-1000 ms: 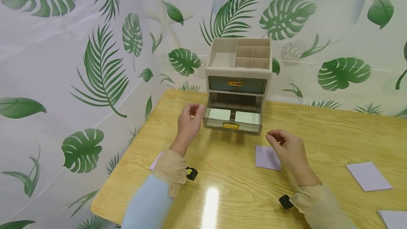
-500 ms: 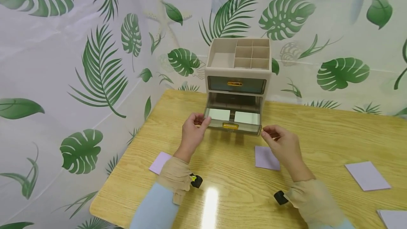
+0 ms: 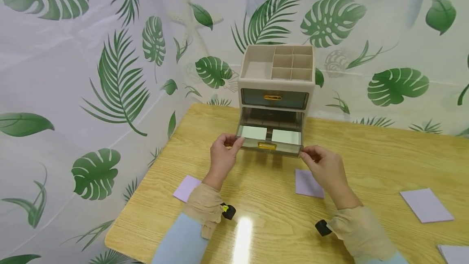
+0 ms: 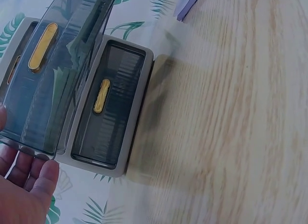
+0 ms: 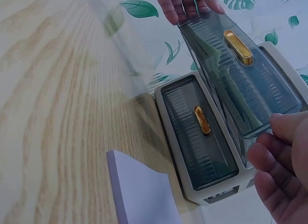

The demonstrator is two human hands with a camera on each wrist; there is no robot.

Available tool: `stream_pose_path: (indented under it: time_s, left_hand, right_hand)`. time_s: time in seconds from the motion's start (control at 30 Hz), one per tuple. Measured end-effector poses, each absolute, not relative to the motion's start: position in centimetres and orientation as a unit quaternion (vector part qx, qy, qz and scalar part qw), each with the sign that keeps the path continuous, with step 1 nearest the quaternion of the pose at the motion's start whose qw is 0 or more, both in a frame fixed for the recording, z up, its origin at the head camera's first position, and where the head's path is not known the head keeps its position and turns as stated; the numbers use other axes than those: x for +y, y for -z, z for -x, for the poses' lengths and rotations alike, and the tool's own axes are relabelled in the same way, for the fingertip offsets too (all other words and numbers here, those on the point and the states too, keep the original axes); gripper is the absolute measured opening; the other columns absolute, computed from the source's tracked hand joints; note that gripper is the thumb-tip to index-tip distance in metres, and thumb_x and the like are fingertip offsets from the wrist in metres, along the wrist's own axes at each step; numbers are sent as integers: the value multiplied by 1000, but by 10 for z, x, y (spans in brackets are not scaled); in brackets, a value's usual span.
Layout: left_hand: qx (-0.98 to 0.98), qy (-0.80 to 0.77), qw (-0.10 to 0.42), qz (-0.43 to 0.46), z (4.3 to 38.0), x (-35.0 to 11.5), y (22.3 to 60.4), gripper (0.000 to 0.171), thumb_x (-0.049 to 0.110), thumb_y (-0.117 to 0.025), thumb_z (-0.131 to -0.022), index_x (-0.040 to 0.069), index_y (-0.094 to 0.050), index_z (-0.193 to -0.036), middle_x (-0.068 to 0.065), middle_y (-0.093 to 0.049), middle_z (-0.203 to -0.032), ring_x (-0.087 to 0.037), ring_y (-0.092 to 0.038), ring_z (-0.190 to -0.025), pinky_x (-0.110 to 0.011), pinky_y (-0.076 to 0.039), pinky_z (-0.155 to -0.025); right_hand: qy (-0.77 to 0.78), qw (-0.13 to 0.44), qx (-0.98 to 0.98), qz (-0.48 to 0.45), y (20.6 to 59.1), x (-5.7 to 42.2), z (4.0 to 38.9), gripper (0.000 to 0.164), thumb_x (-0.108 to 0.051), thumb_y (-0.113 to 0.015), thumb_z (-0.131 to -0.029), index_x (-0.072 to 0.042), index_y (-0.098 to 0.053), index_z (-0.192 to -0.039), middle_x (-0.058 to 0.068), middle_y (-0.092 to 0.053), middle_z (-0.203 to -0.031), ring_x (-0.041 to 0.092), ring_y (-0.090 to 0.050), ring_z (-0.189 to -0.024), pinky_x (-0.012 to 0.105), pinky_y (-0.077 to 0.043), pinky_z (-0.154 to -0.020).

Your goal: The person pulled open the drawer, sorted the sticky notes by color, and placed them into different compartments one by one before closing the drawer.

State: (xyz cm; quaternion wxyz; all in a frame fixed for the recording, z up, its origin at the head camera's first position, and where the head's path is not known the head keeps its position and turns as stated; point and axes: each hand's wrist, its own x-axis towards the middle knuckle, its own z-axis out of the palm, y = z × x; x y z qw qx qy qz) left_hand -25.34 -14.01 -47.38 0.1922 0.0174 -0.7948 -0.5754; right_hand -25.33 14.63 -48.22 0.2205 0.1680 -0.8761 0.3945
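Observation:
A beige desktop organizer (image 3: 275,84) stands at the back of the table with its middle drawer (image 3: 286,148) pulled out. Two pale green note pads, one left (image 3: 254,133) and one right (image 3: 286,137), lie side by side in this smoky clear drawer. My left hand (image 3: 223,156) holds the drawer's front left corner, thumb at the front edge and fingers at the side. At the opposite front corner, my right hand (image 3: 326,168) pinches the drawer between thumb and fingers. The gold handle (image 5: 238,46) sits untouched between them. Below, the bottom drawer (image 4: 108,103) is closed.
Purple note pads lie on the wooden table: one pad (image 3: 186,188) by the left wrist, another (image 3: 307,183) below the right hand, a third (image 3: 426,205) farther right. A pale stack (image 3: 454,254) sits in the near right corner. A leaf-print cloth (image 3: 205,7) hangs behind.
My left hand has moved from beside the drawer onto its front left corner. My right hand has come left to the front right corner. The drawer stays pulled out.

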Motion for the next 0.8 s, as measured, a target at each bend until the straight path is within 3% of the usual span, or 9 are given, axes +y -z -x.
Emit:
stream_pose_path:
  time_s: [0.23,0.8]
  left_hand:
    - [-801,570,185,-15,255,-141,473,32,40,-69,-88,9,-64,-94,-2,-64,-92,-16,-59,-85,-30,-51,-71]
    - [-818,549,170,-19,278,-144,463,37,45,-69,-87,9,-65,-95,-2,-63,-87,-16,-59,-81,-30,-50,-69]
  right_hand:
    - [-388,211,-883,-160,476,146,252,10,-18,-69,-91,-9,-72,-90,0,-70,-76,11,-60,-63,19,-45,-53]
    - [-381,207,-886,-167,473,148,271,14,-22,-68,-92,-9,-71,-91,-1,-69,-73,10,-60,-62,20,-46,-54]
